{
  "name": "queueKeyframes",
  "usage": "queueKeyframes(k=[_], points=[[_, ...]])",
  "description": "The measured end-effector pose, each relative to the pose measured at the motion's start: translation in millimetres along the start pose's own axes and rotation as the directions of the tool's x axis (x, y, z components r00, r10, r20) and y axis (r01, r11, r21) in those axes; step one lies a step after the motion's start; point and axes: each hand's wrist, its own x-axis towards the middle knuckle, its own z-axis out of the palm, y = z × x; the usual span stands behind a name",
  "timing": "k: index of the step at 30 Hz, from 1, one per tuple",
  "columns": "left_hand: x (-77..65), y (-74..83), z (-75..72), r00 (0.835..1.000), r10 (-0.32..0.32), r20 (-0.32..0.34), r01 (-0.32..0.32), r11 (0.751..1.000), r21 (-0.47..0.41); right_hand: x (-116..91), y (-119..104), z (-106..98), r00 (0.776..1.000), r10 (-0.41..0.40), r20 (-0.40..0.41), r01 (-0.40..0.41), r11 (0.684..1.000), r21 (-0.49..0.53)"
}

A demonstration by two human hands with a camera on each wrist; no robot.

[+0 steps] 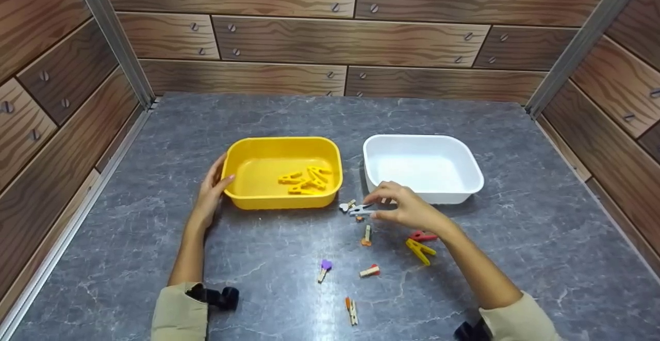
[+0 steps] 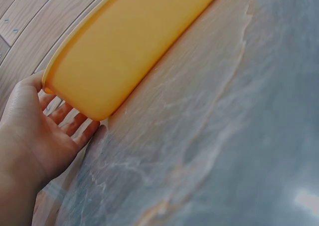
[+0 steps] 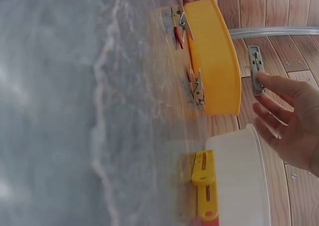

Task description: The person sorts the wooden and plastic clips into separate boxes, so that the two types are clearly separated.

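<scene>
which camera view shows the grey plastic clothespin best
The right wrist view: the grey plastic clothespin looks largest there, pinched in the right hand. The head view shows it small; the left wrist view doesn't show it.

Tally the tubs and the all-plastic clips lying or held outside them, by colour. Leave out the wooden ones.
Yellow: 2 (yellow tub, yellow clip)
White: 1 (white tub)
Grey: 1 (grey clip, in the right hand)
Red: 1 (red clip)
Total: 5
</scene>
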Motion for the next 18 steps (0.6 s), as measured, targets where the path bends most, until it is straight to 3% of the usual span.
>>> queueKeyframes(k=[5,18], points=[[4.4,-7.2,-2.2,1.000,0.007,-0.003,-0.007,1.000,0.023,5,0,2,0.998,-0.045,-0.049,0.043,0.998,-0.049],[4.8,-7.2,-2.4,1.000,0.005,-0.014,-0.004,1.000,0.026,24,-10,4,0.995,0.060,-0.080,-0.068,0.993,-0.100]])
